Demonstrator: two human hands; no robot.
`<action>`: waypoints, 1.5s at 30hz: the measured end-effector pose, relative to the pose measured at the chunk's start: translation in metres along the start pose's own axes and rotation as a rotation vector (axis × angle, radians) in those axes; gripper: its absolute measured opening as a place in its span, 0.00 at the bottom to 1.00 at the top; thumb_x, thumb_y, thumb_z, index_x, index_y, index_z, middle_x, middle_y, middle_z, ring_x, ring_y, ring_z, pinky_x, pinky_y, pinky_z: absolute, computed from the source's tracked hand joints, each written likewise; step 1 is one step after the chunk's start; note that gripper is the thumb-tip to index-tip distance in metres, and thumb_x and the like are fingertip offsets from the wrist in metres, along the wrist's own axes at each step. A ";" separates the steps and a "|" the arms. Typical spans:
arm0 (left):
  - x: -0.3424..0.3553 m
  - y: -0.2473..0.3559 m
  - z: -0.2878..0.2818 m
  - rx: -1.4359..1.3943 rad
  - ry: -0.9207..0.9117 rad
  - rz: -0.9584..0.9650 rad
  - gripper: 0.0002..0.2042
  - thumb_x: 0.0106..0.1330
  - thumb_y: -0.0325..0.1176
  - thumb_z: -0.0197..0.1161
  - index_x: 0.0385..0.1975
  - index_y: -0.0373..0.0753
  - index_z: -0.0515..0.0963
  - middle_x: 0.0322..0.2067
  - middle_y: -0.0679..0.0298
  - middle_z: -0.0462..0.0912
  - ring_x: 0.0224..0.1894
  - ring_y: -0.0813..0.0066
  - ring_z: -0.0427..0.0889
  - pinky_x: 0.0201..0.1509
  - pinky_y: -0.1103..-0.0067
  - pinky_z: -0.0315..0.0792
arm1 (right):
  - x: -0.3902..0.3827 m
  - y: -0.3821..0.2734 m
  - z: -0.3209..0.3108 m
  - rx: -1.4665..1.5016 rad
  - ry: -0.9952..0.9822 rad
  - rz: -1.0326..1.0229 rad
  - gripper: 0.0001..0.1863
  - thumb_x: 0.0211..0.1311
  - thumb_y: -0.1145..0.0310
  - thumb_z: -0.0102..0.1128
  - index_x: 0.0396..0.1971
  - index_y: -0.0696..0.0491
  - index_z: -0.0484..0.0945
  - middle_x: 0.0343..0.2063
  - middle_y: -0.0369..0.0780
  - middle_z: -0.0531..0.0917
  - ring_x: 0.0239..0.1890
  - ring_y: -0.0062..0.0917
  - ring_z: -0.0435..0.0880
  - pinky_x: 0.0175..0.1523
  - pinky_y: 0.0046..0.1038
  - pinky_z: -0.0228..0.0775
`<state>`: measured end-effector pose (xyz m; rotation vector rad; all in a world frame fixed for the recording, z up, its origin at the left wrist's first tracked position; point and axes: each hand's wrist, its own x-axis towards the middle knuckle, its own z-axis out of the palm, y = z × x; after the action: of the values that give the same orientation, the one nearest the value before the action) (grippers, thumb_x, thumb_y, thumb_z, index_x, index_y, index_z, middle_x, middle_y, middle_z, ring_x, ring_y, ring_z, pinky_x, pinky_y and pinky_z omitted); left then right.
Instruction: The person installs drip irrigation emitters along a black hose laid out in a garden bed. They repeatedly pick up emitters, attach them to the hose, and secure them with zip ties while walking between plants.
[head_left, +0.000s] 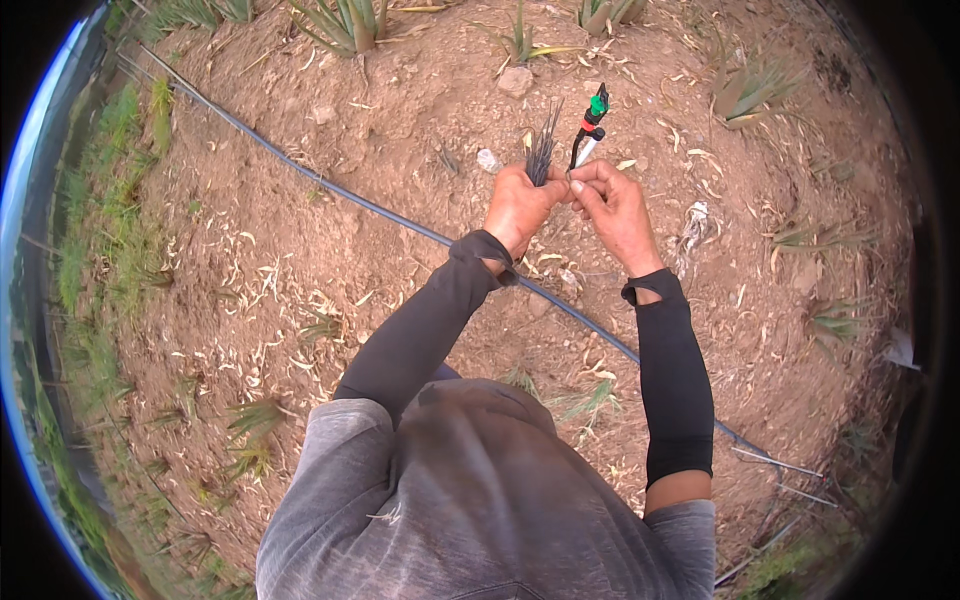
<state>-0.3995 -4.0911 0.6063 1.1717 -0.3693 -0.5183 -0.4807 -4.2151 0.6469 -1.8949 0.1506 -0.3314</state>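
My left hand [520, 203] is closed around a bundle of thin dark strips [541, 150], whose ends fan out above the fist. My right hand [617, 215] is closed in a pinch, its fingertips meeting those of the left. Just above the right fingers stands a micro-sprinkler [595, 115] with a green upper part, a red ring and a black body. Its thin black tube [575, 153] runs down to the pinched fingertips, and a white rod [587, 150] sits beside the tube. What exactly lies between the touching fingertips is hidden.
A dark irrigation pipe [390, 213] crosses the dry soil diagonally, passing beneath my forearms. Aloe-like plants [350, 25] grow at the far side, with another [748, 95] at the right. Stones [515, 81], dry leaves and a crumpled clear plastic scrap [695, 222] lie about.
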 end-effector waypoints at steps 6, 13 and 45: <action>0.007 -0.005 -0.003 0.084 -0.044 -0.011 0.05 0.58 0.23 0.60 0.33 0.32 0.78 0.27 0.63 0.82 0.28 0.81 0.78 0.30 0.84 0.69 | 0.001 0.001 -0.002 -0.047 0.021 0.003 0.05 0.64 0.79 0.51 0.37 0.61 0.73 0.28 0.38 0.82 0.32 0.19 0.82 0.37 0.20 0.73; 0.002 0.015 0.000 0.081 -0.059 -0.124 0.04 0.57 0.27 0.62 0.27 0.34 0.78 0.20 0.70 0.76 0.20 0.85 0.69 0.23 0.83 0.61 | 0.004 0.014 -0.005 -0.167 0.053 -0.128 0.05 0.62 0.77 0.53 0.37 0.59 0.75 0.28 0.41 0.83 0.31 0.24 0.84 0.36 0.24 0.74; 0.004 0.002 0.015 0.320 0.123 0.193 0.07 0.57 0.31 0.66 0.26 0.33 0.77 0.19 0.69 0.75 0.22 0.84 0.70 0.25 0.82 0.65 | 0.005 0.015 0.022 -0.591 0.583 -0.550 0.06 0.48 0.79 0.61 0.28 0.54 0.77 0.26 0.42 0.78 0.31 0.40 0.77 0.35 0.36 0.69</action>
<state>-0.4039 -4.1045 0.6141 1.4520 -0.4654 -0.2215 -0.4688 -4.2019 0.6271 -2.3494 0.1187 -1.3353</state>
